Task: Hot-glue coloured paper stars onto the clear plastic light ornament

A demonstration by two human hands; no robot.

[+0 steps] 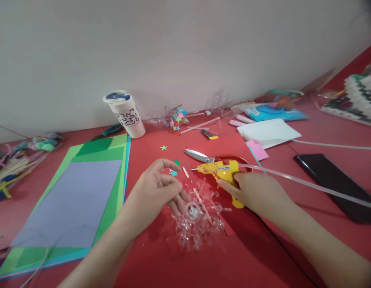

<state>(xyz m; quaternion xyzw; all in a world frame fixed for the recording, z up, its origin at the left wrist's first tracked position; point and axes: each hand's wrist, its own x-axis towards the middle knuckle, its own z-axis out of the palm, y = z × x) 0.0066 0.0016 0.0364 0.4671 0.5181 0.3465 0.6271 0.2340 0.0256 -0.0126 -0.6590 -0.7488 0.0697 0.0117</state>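
My right hand (257, 192) grips a yellow hot glue gun (220, 170) by its handle, nozzle pointing left, a long clear glue stick (308, 185) trailing out the back to the right. My left hand (160, 190) hovers with curled fingers, thumb and fingers pinched close together over small paper stars (173, 173); what it pinches is too small to name. Just below both hands lies a clump of clear plastic pieces (197, 224) on the red table (161, 256).
Scissors with red handles (200, 156) lie behind the glue gun. Stacked green, blue and lilac paper sheets (74, 200) lie at left, a white cup (127, 114) by the wall, a black phone (332, 180) at right, white and pink paper (268, 134) behind.
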